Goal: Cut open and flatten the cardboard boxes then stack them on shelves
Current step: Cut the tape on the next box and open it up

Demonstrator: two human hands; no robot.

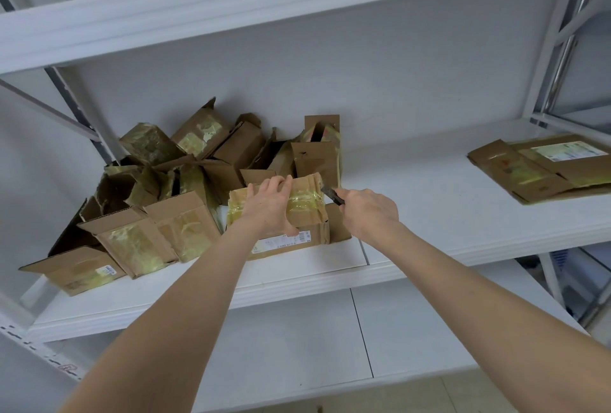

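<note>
A heap of opened boxes [185, 174] blocked the left half of the shelf [429, 201], back to front. Just beside it at the front edge stood the taped box [309, 210], the left hand [269, 206] gripping its top, the right hand [367, 210] holding a knife [333, 196] at its right end. Rightward the shelf lay bare as far as the flattened cardboard [542, 167]. The upper shelf [264, 5] capped the space overhead.

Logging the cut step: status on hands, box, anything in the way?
Left hand grips taped box from above. Right hand holds cutter, blade at box's right edge. Box pile crowds behind and left.
</note>
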